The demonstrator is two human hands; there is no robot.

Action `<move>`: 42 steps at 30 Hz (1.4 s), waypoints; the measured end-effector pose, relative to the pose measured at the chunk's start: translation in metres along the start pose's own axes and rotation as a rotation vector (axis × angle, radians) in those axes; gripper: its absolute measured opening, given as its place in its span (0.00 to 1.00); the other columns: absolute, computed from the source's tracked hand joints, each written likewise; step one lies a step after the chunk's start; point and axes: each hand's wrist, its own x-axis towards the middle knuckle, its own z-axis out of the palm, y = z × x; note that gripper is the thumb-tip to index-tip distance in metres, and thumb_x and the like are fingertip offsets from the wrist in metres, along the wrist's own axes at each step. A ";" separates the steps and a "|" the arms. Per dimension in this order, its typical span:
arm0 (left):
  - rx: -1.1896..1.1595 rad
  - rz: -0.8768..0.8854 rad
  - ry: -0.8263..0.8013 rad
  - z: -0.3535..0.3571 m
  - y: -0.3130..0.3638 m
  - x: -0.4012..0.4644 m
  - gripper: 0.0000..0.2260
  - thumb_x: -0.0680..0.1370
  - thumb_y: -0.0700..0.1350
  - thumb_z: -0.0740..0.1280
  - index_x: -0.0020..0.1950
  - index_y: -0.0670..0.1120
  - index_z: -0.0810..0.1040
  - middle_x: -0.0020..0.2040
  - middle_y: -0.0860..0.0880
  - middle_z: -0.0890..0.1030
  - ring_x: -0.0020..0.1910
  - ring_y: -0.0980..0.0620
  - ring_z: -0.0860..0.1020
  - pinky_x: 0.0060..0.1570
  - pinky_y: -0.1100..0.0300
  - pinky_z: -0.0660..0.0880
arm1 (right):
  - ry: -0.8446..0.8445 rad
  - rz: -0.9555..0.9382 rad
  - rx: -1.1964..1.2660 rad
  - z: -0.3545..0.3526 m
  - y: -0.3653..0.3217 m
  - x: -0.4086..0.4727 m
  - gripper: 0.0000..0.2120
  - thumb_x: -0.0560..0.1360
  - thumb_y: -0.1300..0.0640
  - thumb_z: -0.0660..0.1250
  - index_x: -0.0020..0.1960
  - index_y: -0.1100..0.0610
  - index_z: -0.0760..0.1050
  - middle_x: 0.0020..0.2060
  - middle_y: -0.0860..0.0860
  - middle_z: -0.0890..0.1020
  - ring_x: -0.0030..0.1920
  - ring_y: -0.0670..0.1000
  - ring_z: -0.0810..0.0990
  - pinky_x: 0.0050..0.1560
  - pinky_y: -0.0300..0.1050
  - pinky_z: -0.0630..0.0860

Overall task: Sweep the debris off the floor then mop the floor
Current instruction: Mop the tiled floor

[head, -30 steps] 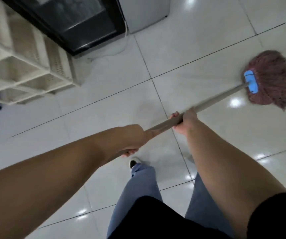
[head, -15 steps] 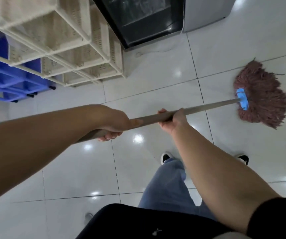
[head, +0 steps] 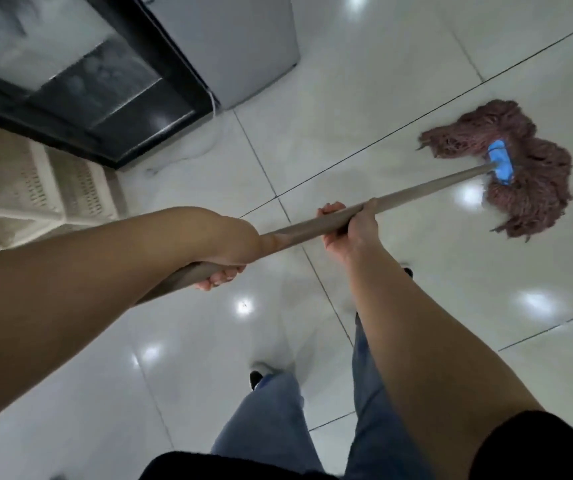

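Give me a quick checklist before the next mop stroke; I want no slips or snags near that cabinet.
1. Left hand grips the grey mop handle: ok.
2. Right hand grips the handle further down: ok.
3. Reddish-brown string mop head lies on the white tiled floor: ok.
4. Thin white cable lies loose on the floor by the black glass-fronted cabinet, apart from the mop head: ok, but avoid it.
5. Debris on the tiles ahead: cannot tell.
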 end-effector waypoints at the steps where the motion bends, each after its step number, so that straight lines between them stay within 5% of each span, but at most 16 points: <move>1: -0.005 0.005 0.006 -0.008 0.036 0.001 0.27 0.74 0.68 0.53 0.34 0.44 0.64 0.14 0.50 0.64 0.11 0.54 0.62 0.25 0.69 0.64 | 0.011 -0.019 -0.001 0.005 -0.035 0.011 0.27 0.78 0.38 0.53 0.43 0.62 0.69 0.17 0.54 0.75 0.17 0.50 0.76 0.25 0.43 0.79; 4: -0.170 0.085 0.002 -0.026 0.152 0.011 0.27 0.75 0.67 0.55 0.31 0.44 0.63 0.13 0.49 0.64 0.10 0.54 0.61 0.20 0.72 0.64 | 0.034 -0.081 -0.034 0.019 -0.151 0.046 0.24 0.79 0.39 0.55 0.42 0.62 0.68 0.18 0.54 0.75 0.18 0.50 0.75 0.26 0.42 0.79; 8: -0.359 0.219 -0.197 -0.010 0.327 0.012 0.26 0.78 0.63 0.57 0.30 0.44 0.63 0.12 0.49 0.64 0.09 0.55 0.61 0.15 0.75 0.62 | 0.234 -0.205 -0.056 -0.011 -0.323 0.082 0.11 0.81 0.49 0.56 0.48 0.57 0.66 0.30 0.53 0.67 0.25 0.49 0.67 0.25 0.34 0.69; 11: -0.357 0.274 -0.329 0.016 0.437 -0.003 0.27 0.77 0.63 0.58 0.29 0.43 0.64 0.12 0.49 0.64 0.09 0.55 0.62 0.15 0.74 0.61 | 0.405 -0.280 -0.083 -0.051 -0.434 0.086 0.10 0.81 0.50 0.55 0.47 0.56 0.67 0.29 0.51 0.66 0.17 0.48 0.65 0.22 0.31 0.69; 16: -0.172 0.276 -0.359 0.035 0.510 -0.018 0.28 0.74 0.68 0.58 0.31 0.42 0.66 0.17 0.49 0.66 0.13 0.54 0.64 0.20 0.72 0.65 | 0.468 -0.274 0.004 -0.097 -0.498 0.075 0.15 0.78 0.45 0.59 0.42 0.57 0.67 0.29 0.51 0.67 0.21 0.47 0.65 0.23 0.32 0.70; 23: 0.043 0.210 -0.323 0.018 0.435 -0.020 0.28 0.74 0.69 0.55 0.31 0.45 0.64 0.19 0.50 0.65 0.14 0.55 0.63 0.19 0.72 0.64 | 0.436 -0.199 0.186 -0.100 -0.409 0.058 0.14 0.79 0.45 0.60 0.51 0.56 0.66 0.34 0.51 0.66 0.26 0.47 0.64 0.27 0.36 0.70; 34: 0.291 0.148 -0.302 -0.035 0.180 -0.038 0.29 0.71 0.73 0.51 0.31 0.47 0.63 0.21 0.51 0.65 0.18 0.55 0.63 0.24 0.71 0.62 | 0.322 -0.132 0.300 -0.044 -0.152 0.001 0.19 0.78 0.42 0.59 0.55 0.57 0.65 0.24 0.55 0.73 0.14 0.50 0.70 0.18 0.36 0.71; 39: 0.306 0.155 -0.272 -0.026 0.102 -0.061 0.25 0.72 0.69 0.54 0.33 0.47 0.62 0.20 0.52 0.65 0.17 0.55 0.64 0.23 0.71 0.64 | 0.301 -0.152 0.390 -0.033 -0.071 -0.026 0.17 0.79 0.43 0.59 0.41 0.57 0.66 0.16 0.53 0.72 0.13 0.49 0.70 0.18 0.34 0.70; 42: 0.274 0.193 -0.256 -0.016 0.089 -0.073 0.28 0.68 0.73 0.55 0.34 0.47 0.64 0.20 0.51 0.66 0.17 0.55 0.64 0.24 0.71 0.66 | 0.312 -0.193 0.421 -0.029 -0.061 -0.040 0.17 0.80 0.45 0.58 0.39 0.55 0.65 0.25 0.53 0.69 0.21 0.49 0.67 0.19 0.32 0.68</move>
